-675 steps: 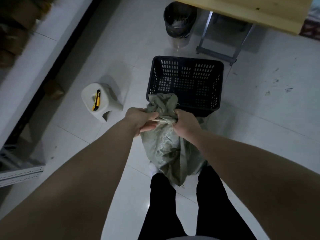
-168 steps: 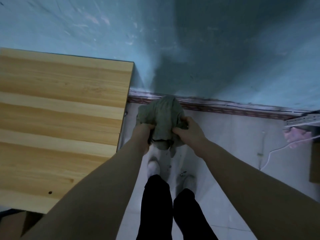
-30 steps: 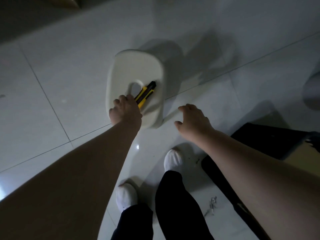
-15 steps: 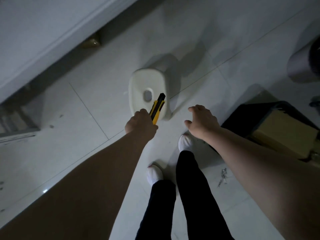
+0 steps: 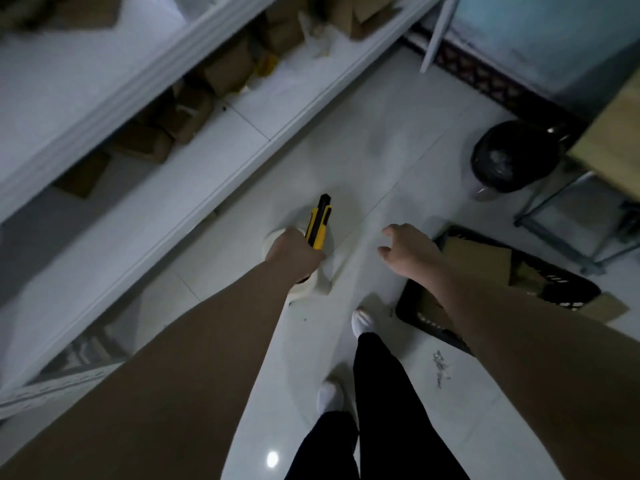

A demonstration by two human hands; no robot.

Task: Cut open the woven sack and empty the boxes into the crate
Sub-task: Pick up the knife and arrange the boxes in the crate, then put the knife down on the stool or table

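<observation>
My left hand (image 5: 294, 254) is shut on a yellow and black utility knife (image 5: 319, 221), held above the white plastic stool (image 5: 320, 280) with its tip pointing away from me. My right hand (image 5: 408, 252) hovers open and holds nothing, just left of the black plastic crate (image 5: 568, 289). The crate stands on the floor at the right with brown cardboard boxes (image 5: 474, 258) inside it. The woven sack is not in view.
White shelving (image 5: 207, 174) with cardboard boxes (image 5: 225, 71) runs along the left. A black-lined waste bin (image 5: 512, 157) and a metal table leg frame (image 5: 568, 233) stand at the right, under a wooden tabletop (image 5: 620, 133). Scraps of string (image 5: 440, 370) lie on the tiled floor by my feet.
My left hand has lifted the knife off the stool and raised it. My view has swung up and back, bringing the shelving, bin and more of the crate into sight.
</observation>
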